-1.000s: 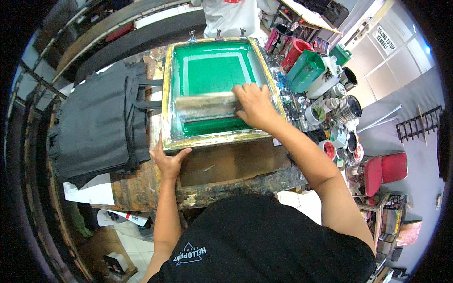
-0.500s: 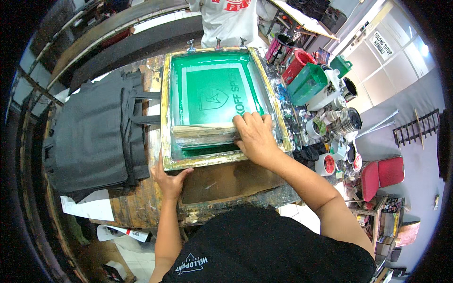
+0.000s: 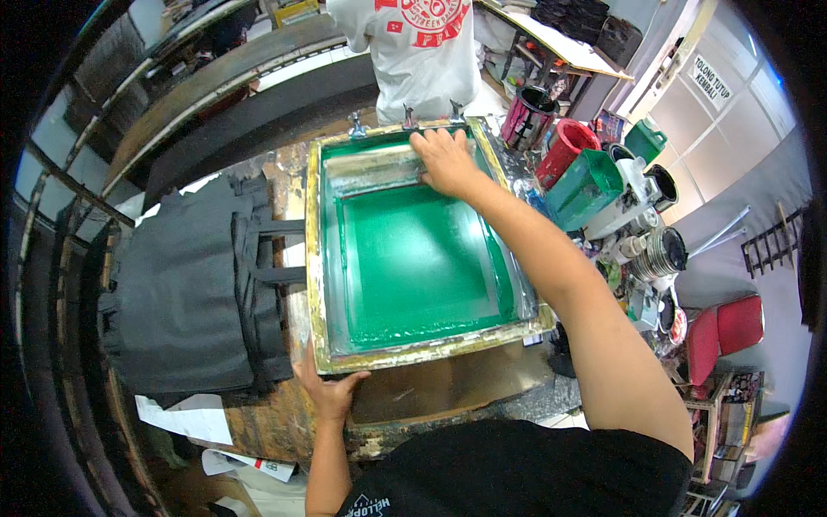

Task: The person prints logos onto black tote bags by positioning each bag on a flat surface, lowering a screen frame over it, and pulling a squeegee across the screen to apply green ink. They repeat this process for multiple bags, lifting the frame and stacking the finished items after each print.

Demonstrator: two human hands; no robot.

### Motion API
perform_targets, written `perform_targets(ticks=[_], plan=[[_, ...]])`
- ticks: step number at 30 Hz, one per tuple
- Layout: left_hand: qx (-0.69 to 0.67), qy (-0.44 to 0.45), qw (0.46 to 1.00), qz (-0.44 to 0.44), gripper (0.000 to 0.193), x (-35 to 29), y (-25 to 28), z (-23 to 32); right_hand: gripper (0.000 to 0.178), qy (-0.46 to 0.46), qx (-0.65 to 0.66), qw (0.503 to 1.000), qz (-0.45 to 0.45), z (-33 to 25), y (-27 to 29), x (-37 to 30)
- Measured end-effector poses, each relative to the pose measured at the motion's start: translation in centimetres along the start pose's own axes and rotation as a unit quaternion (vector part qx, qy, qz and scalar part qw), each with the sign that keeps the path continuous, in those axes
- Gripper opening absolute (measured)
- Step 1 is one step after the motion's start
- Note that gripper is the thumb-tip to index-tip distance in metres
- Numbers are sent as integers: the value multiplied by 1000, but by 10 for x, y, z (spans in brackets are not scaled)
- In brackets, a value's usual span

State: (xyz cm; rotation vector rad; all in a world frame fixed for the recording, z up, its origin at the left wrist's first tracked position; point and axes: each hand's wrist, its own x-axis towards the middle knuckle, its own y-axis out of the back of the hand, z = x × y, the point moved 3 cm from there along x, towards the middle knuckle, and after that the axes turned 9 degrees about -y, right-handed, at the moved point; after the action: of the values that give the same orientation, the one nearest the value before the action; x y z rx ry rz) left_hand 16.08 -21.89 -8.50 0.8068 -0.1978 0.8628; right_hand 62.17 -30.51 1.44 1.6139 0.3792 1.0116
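A wooden screen printing frame (image 3: 315, 258) lies before me, its mesh (image 3: 413, 267) covered in wet green ink. Near the frame's far end, my right hand (image 3: 444, 162) grips the right part of a wide wooden squeegee (image 3: 370, 170), fingers wrapped over its top. My left hand (image 3: 330, 395) holds the frame's near left corner, thumb along the front bar and fingers up the left side. Clamps (image 3: 408, 116) stand along the far bar. Under the frame's near edge a brown board (image 3: 448, 383) shows. What lies beneath the mesh is hidden.
Stacked dark fabric bags (image 3: 177, 284) lie to the left, straps reaching the frame. Ink tubs, a green container (image 3: 586, 189) and a red pot (image 3: 568, 151) crowd the right side. A person in a white shirt (image 3: 426, 60) stands beyond. A red chair (image 3: 724, 336) is at right.
My right hand has pushed the squeegee from the frame's near end to its far end. Green ink now covers the design seen in the mesh before. The left hand keeps its corner. The view has shifted.
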Motion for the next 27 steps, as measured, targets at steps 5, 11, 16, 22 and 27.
perform_targets(ticks=[5, 11, 16, 22, 27], plan=[[89, -38, 995, -11, 127, 3, 6, 3, 78, -12, -5, 997, -70, 25, -32, 73], [227, -7, 972, -52, 114, 6, 20, 21, 85, -9, 8, 974, -226, 14, -36, 110], [261, -68, 954, -130, 111, 28, 19, 27, 87, -31, -13, 991, -126, 35, -23, 75], [203, -136, 969, -44, 109, 95, 24, 29, 68, -7, -22, 999, 31, 26, -15, 62], [159, -268, 949, -36, 88, 197, -23, 35, 40, -37, -84, 991, 94, 19, -53, 40]])
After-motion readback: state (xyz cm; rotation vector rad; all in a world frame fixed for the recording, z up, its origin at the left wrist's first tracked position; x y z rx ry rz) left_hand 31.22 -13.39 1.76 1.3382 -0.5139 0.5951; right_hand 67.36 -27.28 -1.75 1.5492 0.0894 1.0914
